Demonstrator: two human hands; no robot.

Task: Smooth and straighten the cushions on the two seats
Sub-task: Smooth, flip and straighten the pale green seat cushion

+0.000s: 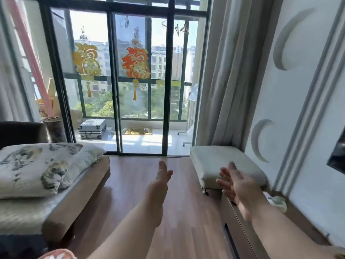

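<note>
Now both hands reach forward, holding nothing: left hand (162, 177) edge-on above the floor (128, 184), fingers straight; right hand (236, 185) spread wide and motion-blurred. It overlaps the near corner of the pale cushion (220, 161) on the right seat, and whether it touches is unclear. The floral cushion (33, 167) lies rumpled on the left seat (78, 195), cut off by the frame edge. The gold hanging (86, 60) and red hanging (136, 62) on the glass show a stylised character, not clearly legible.
</note>
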